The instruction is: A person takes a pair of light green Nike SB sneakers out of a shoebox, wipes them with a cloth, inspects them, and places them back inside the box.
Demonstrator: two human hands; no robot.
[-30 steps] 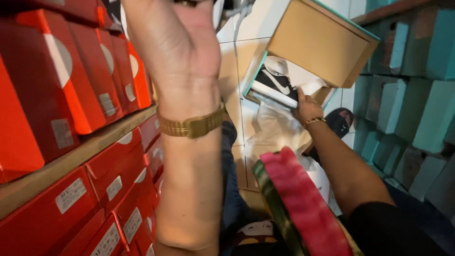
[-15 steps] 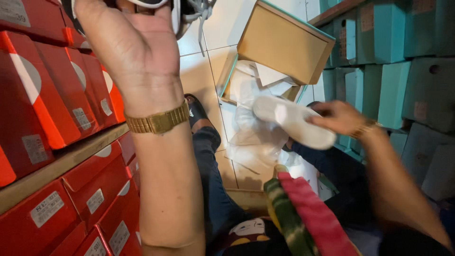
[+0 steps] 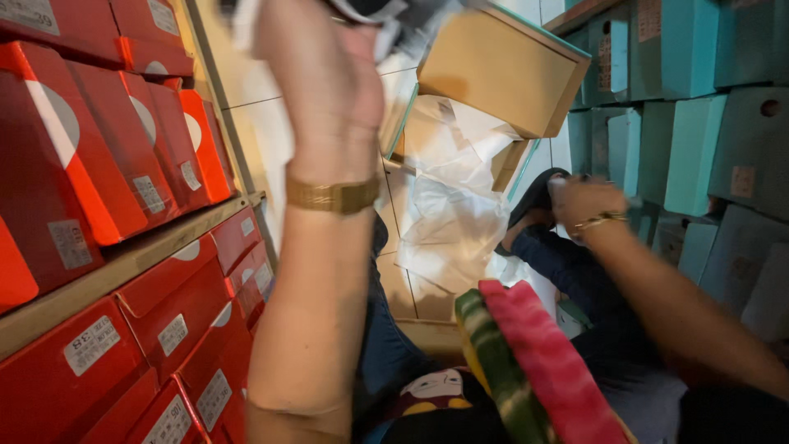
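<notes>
2 hands in view, well apart. left hand [image 3: 329,74], raised at top of frame with a gold metal watch band [image 3: 333,196] on the wrist, is closed on a blurred black-and-white shoe [image 3: 386,12]. right hand [image 3: 579,201], wearing a thin gold bracelet, lies low near a dark sandal [image 3: 534,197]; cannot tell its grip. tan cardboard shoebox [image 3: 501,70], teal-edged, lies tilted open on the floor, holding crumpled white tissue paper [image 3: 448,189]. glossy red boxes [image 3: 99,164] fill wooden shelving; matte teal boxes [image 3: 699,140] are stacked opposite.
</notes>
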